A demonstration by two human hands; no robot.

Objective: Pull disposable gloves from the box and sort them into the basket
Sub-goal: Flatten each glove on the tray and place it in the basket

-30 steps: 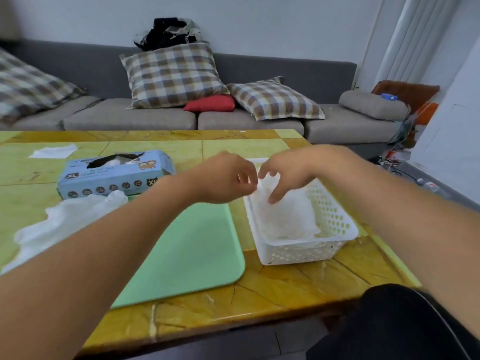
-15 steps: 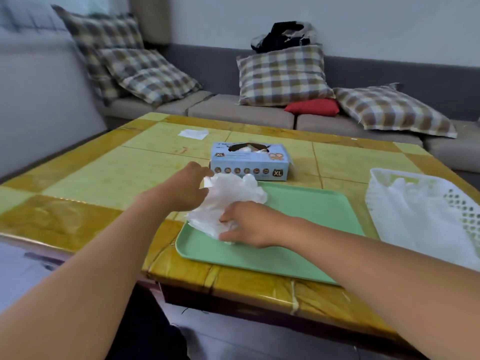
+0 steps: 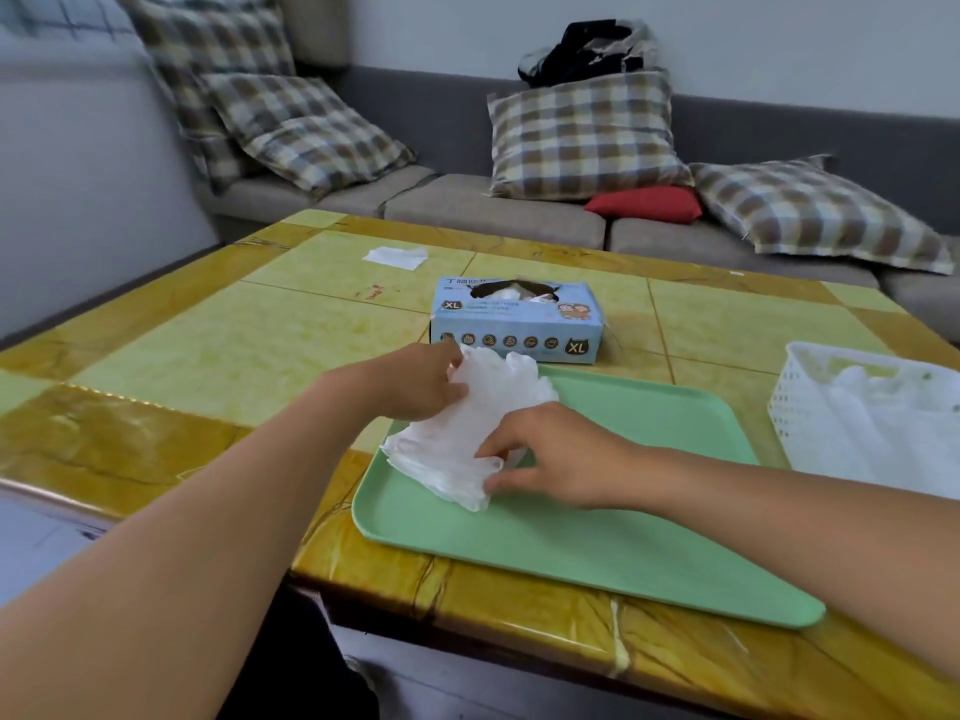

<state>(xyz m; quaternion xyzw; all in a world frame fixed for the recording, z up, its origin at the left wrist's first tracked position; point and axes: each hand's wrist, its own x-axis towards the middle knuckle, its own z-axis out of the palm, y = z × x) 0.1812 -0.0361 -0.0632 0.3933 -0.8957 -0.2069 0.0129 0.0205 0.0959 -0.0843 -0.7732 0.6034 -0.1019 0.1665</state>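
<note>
Head view: a pile of gloves (image 3: 467, 433) is being pinched by both hands on the green tray (image 3: 623, 537), left hand (image 3: 415, 384) far end, right hand (image 3: 550, 462) near end; the basket (image 3: 810, 407) is lying well apart, rightward, nearer the right.

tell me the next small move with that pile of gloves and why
Probably peel one glove off the pile of gloves and carry it right to the basket. Both the left hand and right hand already pinch the pile on the green tray, and the basket already holds some gloves.
</note>
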